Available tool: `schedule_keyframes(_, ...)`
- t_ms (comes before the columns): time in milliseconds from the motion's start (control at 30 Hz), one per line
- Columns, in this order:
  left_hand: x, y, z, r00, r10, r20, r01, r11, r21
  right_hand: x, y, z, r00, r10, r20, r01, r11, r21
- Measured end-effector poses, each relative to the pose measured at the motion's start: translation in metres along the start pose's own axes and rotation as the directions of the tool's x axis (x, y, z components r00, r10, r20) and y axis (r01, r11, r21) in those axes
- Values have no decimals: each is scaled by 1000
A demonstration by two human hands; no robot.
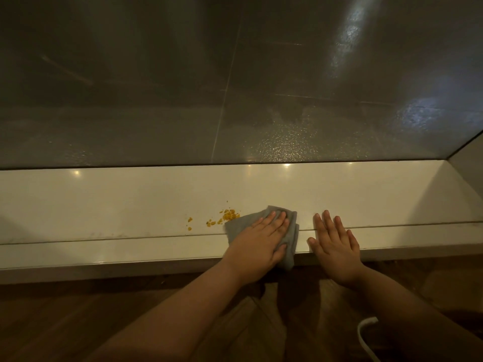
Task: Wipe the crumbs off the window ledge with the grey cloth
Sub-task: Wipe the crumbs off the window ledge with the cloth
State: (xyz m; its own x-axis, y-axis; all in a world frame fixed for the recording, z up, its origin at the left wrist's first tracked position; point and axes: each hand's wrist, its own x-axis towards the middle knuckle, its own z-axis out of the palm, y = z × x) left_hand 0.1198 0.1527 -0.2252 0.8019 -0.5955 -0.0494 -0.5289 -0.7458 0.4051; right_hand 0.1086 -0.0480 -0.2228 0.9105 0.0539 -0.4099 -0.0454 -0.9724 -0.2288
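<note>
- A long, glossy, cream-white window ledge (104,199) ran across the view, with a thin seam parallel to its front edge and small ceiling lights mirrored on it.
- Behind the ledge stood a large dark window pane (183,87), hazy and reflective, with a bluish glare at the right and a faint vertical line through its middle.
- At the right end a pale side wall (467,163) closed off the ledge.
- Below the ledge lay a dark brown wooden floor (65,314), and a white curved cord (366,335) lay near the lower right.
- The soft, folded grey cloth (291,218) lay on the front part of the ledge near its middle, its lower end draping over the front edge.
- The left hand (261,239) lay flat on the cloth, fingers straight and close together, pressing it down.
- The right hand (335,244) rested palm-down on the bare ledge just right of the cloth, fingers slightly spread, holding nothing.
- Small yellow-orange crumbs (228,215) sat in a cluster at the cloth's upper left edge, with a few scattered further left.
</note>
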Motion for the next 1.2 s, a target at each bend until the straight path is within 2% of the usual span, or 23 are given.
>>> schedule_keyframes(333, -8, -35, -27, 986, 19, 166, -20, 1000, 0, 0, 1, 1, 1000, -1, -14, 1, 1000, 0)
schedule_keyframes(600, -8, -43, -39, 989, -3, 147, 15, 996, -83, 0, 0, 2, 1000, 9, -22, -8, 1000, 13)
schedule_keyframes(733, -4, -28, -52, 994, -111, 1, 105, 945, -310, -1, -2, 0, 1000, 15, -19, -15, 1000, 10)
schedule_keyframes(867, 6, -10, -61, 974, -170, -152, 85, 888, -452, -2, -3, 0, 1000, 16, -10, -16, 1000, 0)
schedule_keyframes(1033, 10, 9, -30, 985, -163, -54, 131, 916, -379, -1, -1, 0, 1000, 22, -7, -22, 1000, 10)
schedule_keyframes(1100, 6, 12, -14, 989, -149, -7, 143, 957, -252, -1, -1, 1, 1000, 23, -7, -22, 1000, 7)
schedule_keyframes(1200, 1, 6, -4, 995, -85, -48, 82, 995, -62, -1, 0, 1, 1000, 26, -1, -26, 1000, -2)
